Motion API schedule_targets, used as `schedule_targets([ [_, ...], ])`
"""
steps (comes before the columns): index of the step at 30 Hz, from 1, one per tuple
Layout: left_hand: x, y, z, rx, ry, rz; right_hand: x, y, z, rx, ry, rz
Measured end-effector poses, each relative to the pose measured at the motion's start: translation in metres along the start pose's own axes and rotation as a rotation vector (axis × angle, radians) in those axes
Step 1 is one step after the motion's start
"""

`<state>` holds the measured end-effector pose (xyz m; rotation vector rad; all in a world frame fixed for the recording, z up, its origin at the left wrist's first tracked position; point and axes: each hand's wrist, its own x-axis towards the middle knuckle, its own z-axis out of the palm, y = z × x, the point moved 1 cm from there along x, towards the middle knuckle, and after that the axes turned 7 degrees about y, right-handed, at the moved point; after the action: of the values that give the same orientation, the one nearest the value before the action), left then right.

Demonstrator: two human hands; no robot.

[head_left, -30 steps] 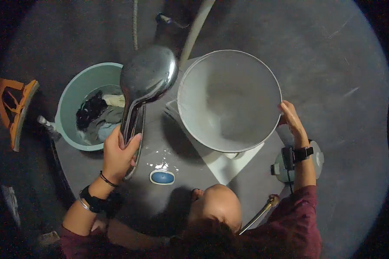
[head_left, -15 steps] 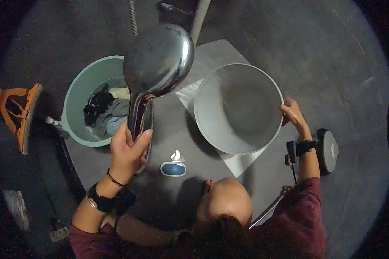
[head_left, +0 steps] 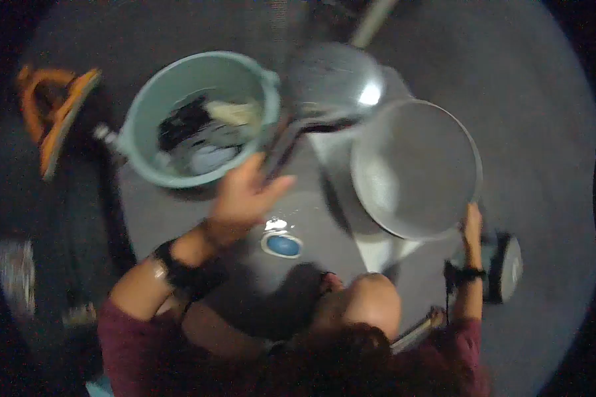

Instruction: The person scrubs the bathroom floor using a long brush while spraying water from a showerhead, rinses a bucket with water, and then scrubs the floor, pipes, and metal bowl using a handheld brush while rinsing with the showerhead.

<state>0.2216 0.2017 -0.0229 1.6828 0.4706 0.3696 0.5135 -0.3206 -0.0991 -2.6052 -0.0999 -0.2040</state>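
Note:
My left hand is wrapped round the handle of a shiny shower head, blurred by motion. The shower head lies between a green basin and a pale round bucket in this view. My right hand grips the lower right rim of the pale bucket, whose open mouth faces me at a tilt. Dark, cream and light blue cloths sit in water inside the green basin, left of the shower head.
A brush with blue middle and white rim lies on the wet floor before my knee. An orange-handled scrubber is at the far left. A green and white round object stands right of my right wrist. A pale pole is at the top.
The shower head has swung right and tilted over, towards the bucket. The bucket and my right hand sit further right and lower; the whole view has shifted.

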Motion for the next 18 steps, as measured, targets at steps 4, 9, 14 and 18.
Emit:
schedule_targets([
  [4, -0.001, -0.010, -0.004, 0.143, 0.158, 0.376, -0.028, -0.103, -0.019, -0.071, 0.149, -0.014],
  [9, 0.001, -0.016, -0.012, 0.121, 0.114, 0.264, -0.007, -0.103, -0.003, -0.020, 0.235, -0.276],
  [14, -0.008, -0.008, -0.018, 0.068, 0.060, 0.232, -0.011, -0.120, -0.009, -0.291, 0.441, -0.643],
  [18, -0.009, -0.010, -0.021, 0.064, 0.031, 0.188, -0.018, -0.143, -0.003, -0.041, 0.264, -0.459],
])
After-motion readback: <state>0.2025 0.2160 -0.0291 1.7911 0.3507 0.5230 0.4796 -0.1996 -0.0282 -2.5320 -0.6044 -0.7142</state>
